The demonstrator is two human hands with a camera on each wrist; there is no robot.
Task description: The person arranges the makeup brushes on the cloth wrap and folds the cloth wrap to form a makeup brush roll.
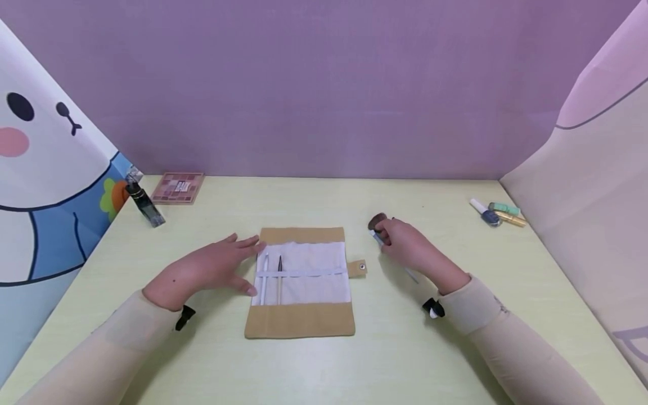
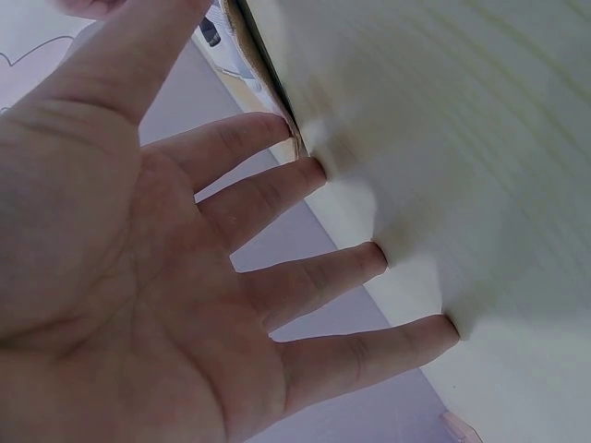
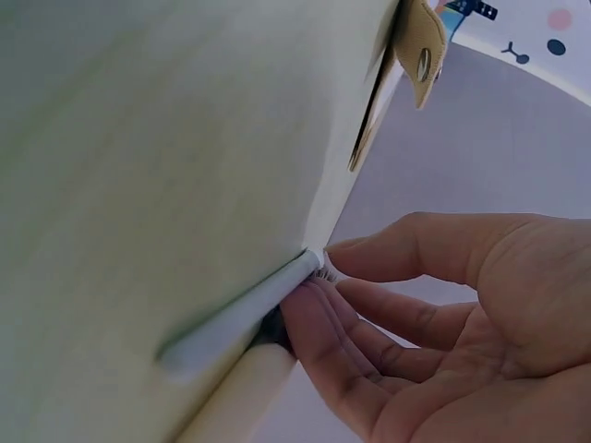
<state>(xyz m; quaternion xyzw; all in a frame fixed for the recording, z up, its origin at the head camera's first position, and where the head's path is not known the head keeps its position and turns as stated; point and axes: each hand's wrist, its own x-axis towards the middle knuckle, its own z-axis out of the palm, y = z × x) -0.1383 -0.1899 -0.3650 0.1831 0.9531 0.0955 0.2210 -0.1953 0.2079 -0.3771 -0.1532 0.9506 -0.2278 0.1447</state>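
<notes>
A tan brush roll (image 1: 300, 322) lies unfolded, its pale lining crossed by an elastic band. Two slim tools stand under the band at the left: a white one (image 1: 264, 281) and a dark-tipped brush (image 1: 279, 287). My left hand (image 1: 215, 270) spreads its fingers at the roll's left edge and holds nothing. To the right of the roll, my right hand (image 1: 407, 244) pinches a makeup brush with a pale handle (image 3: 240, 318). Dark bristles (image 1: 377, 220) show beyond the fingertips. A thicker cream handle (image 3: 235, 392) lies close below; the fingers partly hide how the two are arranged.
A snap tab (image 1: 357, 268) sticks out from the roll's right side. At the back left are a dark bottle (image 1: 145, 203) and a pink palette (image 1: 178, 188). Several small cosmetic tubes (image 1: 503, 208) lie at the back right. A purple backdrop (image 1: 324, 90) rises behind the table.
</notes>
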